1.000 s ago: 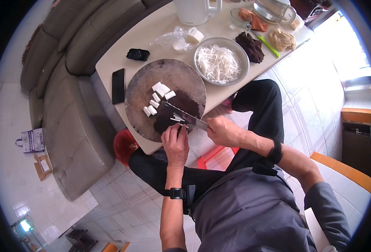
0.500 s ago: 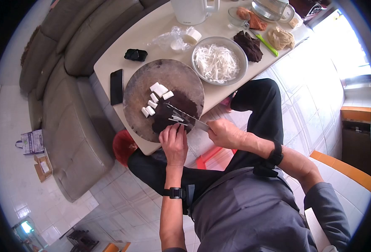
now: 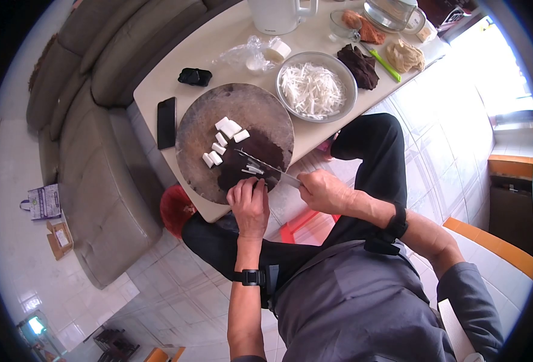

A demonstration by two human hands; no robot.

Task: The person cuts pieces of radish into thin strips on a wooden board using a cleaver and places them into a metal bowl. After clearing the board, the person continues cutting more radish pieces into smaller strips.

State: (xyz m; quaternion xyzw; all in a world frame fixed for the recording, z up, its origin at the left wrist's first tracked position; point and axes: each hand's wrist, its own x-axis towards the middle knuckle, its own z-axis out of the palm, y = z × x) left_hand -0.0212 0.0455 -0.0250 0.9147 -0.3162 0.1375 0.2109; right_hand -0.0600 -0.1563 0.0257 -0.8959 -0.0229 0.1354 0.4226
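My right hand (image 3: 324, 190) is wrapped round the handle of a knife (image 3: 286, 177), whose blade reaches left over the dark wet patch of a round cutting board (image 3: 206, 120). At the board's near edge, my left hand (image 3: 250, 205) has its fingers bent together beside the blade; what they press on is hidden. Thin white strips (image 3: 253, 169) lie between the blade and my left fingers. Several white chunks (image 3: 229, 127) rest farther up and to the left on the board.
A metal bowl (image 3: 352, 95) of white shreds stands right of the board. Around them are a phone (image 3: 166, 123), a black item (image 3: 195, 76), a plastic bag (image 3: 251, 54), a white jug (image 3: 274, 17), a dark cloth (image 3: 359, 65) and a green-handled tool (image 3: 386, 66).
The knife blade has shifted slightly, and its tip lies a little farther left. My hands are almost where they were.
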